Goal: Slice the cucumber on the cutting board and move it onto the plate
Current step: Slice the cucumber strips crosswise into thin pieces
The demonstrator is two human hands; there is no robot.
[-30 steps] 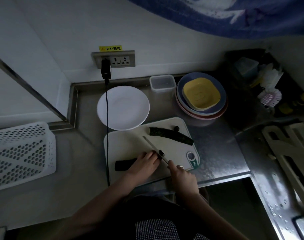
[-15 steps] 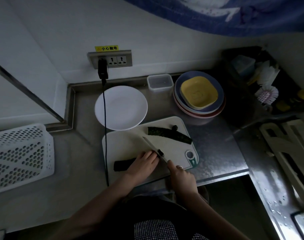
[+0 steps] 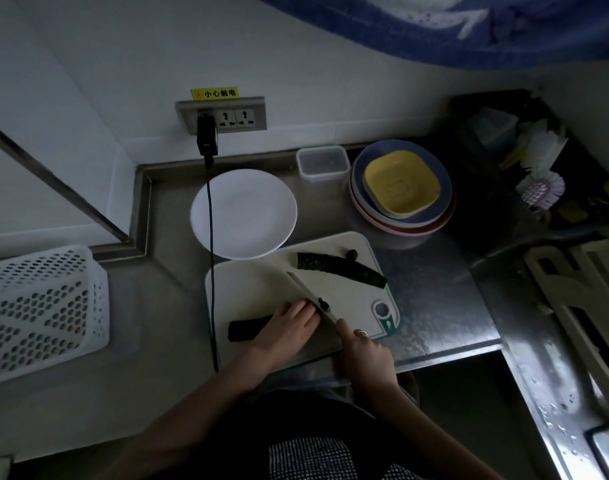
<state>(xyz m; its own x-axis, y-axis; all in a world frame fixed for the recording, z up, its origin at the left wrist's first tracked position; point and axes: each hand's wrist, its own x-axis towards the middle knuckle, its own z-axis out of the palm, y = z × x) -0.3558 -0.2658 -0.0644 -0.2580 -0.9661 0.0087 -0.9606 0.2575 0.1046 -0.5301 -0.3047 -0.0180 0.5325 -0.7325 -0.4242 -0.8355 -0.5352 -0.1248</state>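
A: Head view, nearest first: right hand point(image 3: 363, 351) wrapped round the handle of a knife point(image 3: 308, 289), blade running up and left across the cutting board point(image 3: 258, 292).

B: Left hand point(image 3: 287, 325) pressing down on the near cucumber piece point(image 3: 247, 329), fingertips right beside the blade. Fingers curled over it or flat — hard to say in this dimness.

A: Risk: a nicked fingertip, likely from that tight gap in poor light. Also a rolling piece, if pressed unevenly.

B: Long axis of the held piece lying left to right along the board's near edge, cut end towards the knife, free end pointing left.

A: Farther back, second cucumber half point(image 3: 341, 270) lying slantwise, from upper left down to lower right, with a small dark end bit point(image 3: 351, 253) just beside it.

B: Beyond the board, white plate point(image 3: 244, 213) on the counter point(image 3: 431, 299), bare of slices, so transfer not yet begun.
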